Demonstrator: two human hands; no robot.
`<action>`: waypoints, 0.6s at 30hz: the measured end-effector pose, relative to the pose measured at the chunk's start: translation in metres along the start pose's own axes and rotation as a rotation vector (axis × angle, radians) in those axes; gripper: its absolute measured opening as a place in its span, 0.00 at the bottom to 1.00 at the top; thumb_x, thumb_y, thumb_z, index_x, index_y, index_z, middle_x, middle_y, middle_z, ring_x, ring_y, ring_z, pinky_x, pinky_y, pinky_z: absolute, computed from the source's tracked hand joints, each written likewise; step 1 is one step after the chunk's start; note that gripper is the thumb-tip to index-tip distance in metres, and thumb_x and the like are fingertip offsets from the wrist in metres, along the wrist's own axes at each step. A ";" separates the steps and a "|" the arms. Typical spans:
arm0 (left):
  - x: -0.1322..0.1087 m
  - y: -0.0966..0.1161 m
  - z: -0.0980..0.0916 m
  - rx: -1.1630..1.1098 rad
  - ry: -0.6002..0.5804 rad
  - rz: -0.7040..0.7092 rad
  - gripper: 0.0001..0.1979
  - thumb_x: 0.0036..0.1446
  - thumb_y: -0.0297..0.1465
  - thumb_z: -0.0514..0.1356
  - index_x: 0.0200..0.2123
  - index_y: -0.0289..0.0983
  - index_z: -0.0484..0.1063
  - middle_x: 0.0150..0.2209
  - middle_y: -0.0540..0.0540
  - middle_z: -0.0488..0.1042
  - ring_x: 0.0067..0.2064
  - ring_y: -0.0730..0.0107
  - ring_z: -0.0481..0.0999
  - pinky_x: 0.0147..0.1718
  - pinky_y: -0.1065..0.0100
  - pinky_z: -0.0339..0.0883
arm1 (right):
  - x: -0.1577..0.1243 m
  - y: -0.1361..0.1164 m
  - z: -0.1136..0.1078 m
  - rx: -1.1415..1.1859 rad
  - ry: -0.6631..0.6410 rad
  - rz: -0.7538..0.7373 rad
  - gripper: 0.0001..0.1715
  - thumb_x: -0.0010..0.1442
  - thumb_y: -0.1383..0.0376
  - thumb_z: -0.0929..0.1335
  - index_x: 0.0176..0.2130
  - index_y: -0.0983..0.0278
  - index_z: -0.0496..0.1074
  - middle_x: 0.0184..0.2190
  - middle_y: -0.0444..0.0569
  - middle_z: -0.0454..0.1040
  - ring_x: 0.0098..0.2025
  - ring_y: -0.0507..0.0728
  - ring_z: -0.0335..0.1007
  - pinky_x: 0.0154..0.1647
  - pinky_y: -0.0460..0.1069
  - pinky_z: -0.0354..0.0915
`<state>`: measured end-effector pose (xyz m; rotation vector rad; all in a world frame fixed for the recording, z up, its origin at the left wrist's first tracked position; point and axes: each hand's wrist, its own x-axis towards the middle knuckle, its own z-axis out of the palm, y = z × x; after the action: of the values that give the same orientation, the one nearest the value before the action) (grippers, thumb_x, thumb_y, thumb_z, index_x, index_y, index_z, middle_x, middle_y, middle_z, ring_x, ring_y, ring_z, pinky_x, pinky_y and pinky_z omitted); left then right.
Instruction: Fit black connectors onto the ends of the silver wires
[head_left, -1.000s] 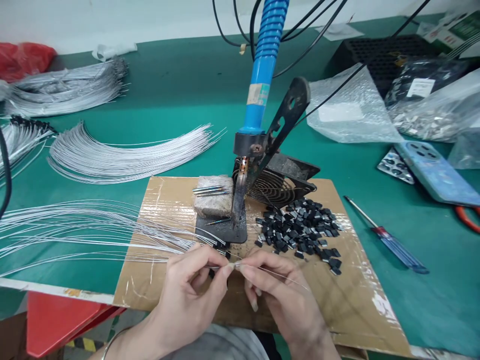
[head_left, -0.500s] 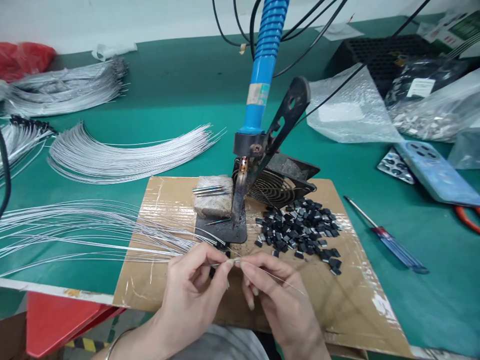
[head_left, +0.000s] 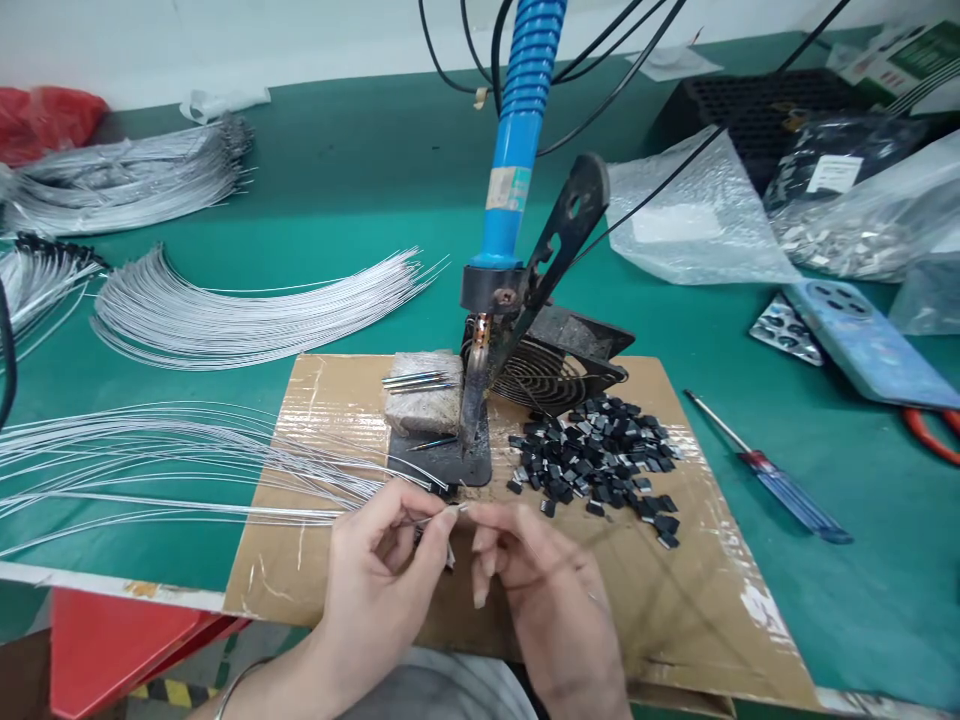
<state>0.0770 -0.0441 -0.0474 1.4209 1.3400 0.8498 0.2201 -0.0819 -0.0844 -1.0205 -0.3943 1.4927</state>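
Red bag [head_left: 45,115]: is sitting at the far left back corner of the green table [head_left: 360,190].
Bundled wires [head_left: 127,185]: are lying just right of the red bag, gathered in a thick silver sheaf.
Curved wire fan [head_left: 247,320]: is spreading in an arc in front of that bundle, well apart from the hands.
Loose wires [head_left: 150,460]: are running in from the left edge, their ends reaching onto the cardboard sheet [head_left: 697,590].
Left hand [head_left: 382,580]: is closing thumb and forefinger in a tight pinch on one thin wire [head_left: 439,517] near its end, the other fingers curling under, over the near part of the cardboard.
Right hand [head_left: 540,590]: is meeting the left at the fingertips with fingers curled in. It is motion-blurred, so whether it is gripping the wire cannot be told.
Sponge block [head_left: 425,405]: is resting on the cardboard beyond the hands, with a few metal tips lying on top.
Soldering iron [head_left: 517,150]: is standing tip-down in its stand, just right of the sponge, with its blue handle rising upward.
Small fan [head_left: 555,370]: is leaning behind the stand.
Black parts [head_left: 596,460]: are lying heaped on the cardboard, right of the stand and near the right hand.
Screwdriver [head_left: 765,480]: is lying on the table off the cardboard's right edge.
Phone [head_left: 870,340]: is lying further right, face down.
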 end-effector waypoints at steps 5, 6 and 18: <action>0.009 0.007 -0.005 -0.007 0.067 -0.019 0.04 0.59 0.29 0.62 0.32 0.35 0.75 0.24 0.49 0.74 0.24 0.76 0.69 0.20 0.77 0.62 | -0.005 -0.026 -0.041 -0.347 0.272 -0.323 0.28 0.70 0.49 0.62 0.38 0.60 0.85 0.31 0.52 0.80 0.28 0.56 0.73 0.27 0.50 0.70; 0.010 0.008 -0.005 -0.010 0.073 -0.027 0.04 0.58 0.29 0.62 0.32 0.35 0.76 0.25 0.48 0.75 0.24 0.75 0.70 0.21 0.77 0.63 | -0.005 -0.028 -0.048 -0.496 0.345 -0.382 0.21 0.68 0.52 0.66 0.39 0.60 0.84 0.32 0.51 0.80 0.29 0.56 0.73 0.28 0.50 0.69; 0.013 0.016 -0.005 -0.046 0.096 -0.054 0.04 0.54 0.28 0.65 0.29 0.34 0.77 0.24 0.49 0.77 0.24 0.76 0.73 0.22 0.79 0.66 | 0.008 -0.019 -0.056 -1.410 0.332 -0.706 0.11 0.64 0.57 0.70 0.35 0.61 0.78 0.29 0.48 0.77 0.27 0.55 0.72 0.29 0.50 0.68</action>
<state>0.0788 -0.0294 -0.0324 1.3171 1.4157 0.9165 0.2759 -0.0879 -0.1039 -1.8674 -1.4754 0.2139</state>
